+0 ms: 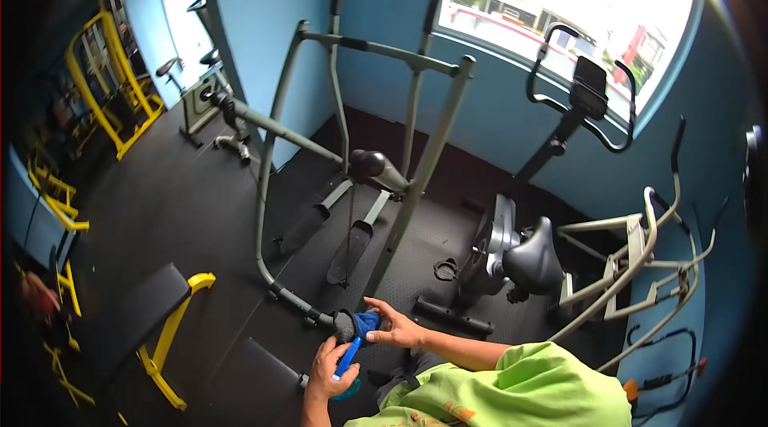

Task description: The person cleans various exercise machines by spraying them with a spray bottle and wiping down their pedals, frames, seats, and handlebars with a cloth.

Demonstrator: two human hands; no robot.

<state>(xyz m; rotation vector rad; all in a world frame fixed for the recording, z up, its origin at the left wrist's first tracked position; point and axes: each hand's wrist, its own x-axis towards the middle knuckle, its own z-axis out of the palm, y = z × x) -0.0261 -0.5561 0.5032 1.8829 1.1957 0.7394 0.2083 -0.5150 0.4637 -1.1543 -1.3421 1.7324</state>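
My left hand [324, 371] is closed around a narrow bright blue object [347, 358], whose exact kind I cannot make out. A teal rounded thing [349, 389] shows partly behind that hand. My right hand [396, 326] grips a bunched blue and grey cloth [366, 323] between thumb and fingers. The cloth is at the lower end of the grey-green tube frame [300, 306] of an elliptical machine; whether it touches the tube is hard to tell. Both hands are close together, the blue object's upper end near the right thumb.
The elliptical's pedals [350, 255] lie ahead. An exercise bike [534, 259] stands to the right, beside a pale tubular machine [632, 255]. A black padded bench [136, 319] with a yellow frame is on the left. Dark rubber flooring [192, 211] runs between them.
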